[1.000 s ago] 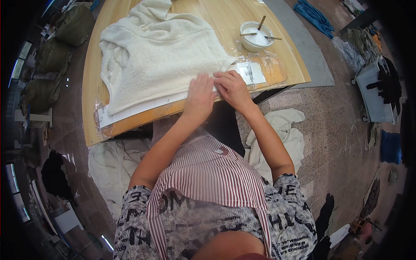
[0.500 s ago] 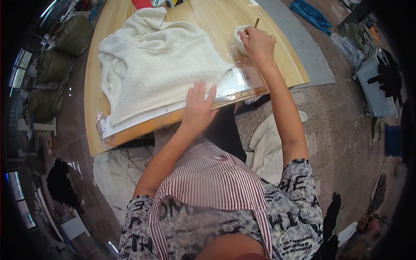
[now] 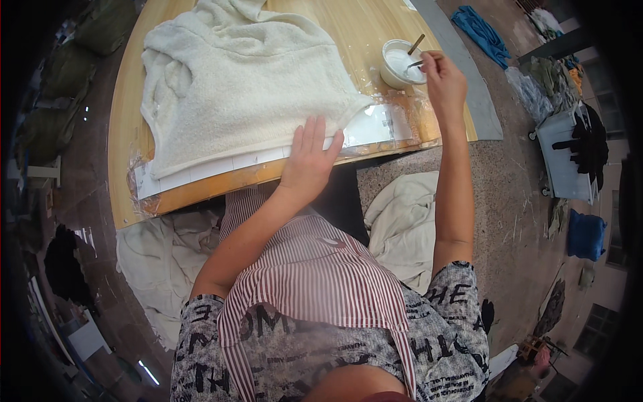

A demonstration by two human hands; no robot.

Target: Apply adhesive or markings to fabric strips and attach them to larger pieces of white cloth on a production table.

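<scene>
A white fleece hooded garment [image 3: 248, 94] lies spread on the wooden table, its lower hem along the near edge. My left hand [image 3: 308, 157] rests flat on that hem with fingers outstretched. At the right, my right hand [image 3: 445, 84] pinches a thin grey metal-looking tool [image 3: 414, 65] whose lower end dips into a white tub [image 3: 390, 75] of white paste; the tip's shape is hidden. A brown stick [image 3: 416, 44] also leans in the tub, apart from my fingers.
Clear film and white sheeting [image 3: 375, 127] cover the table's [image 3: 341, 20] near edge. Pale garments [image 3: 405, 221] are heaped below it on both sides. A wheeled grey bin [image 3: 569, 154] with dark cloth stands at the right; blue fabric [image 3: 481, 33] lies behind.
My right hand has drawn back from over the tub to its right side, now showing the thin tool and the paste. The left hand stays on the hem. The whole view has shifted slightly.
</scene>
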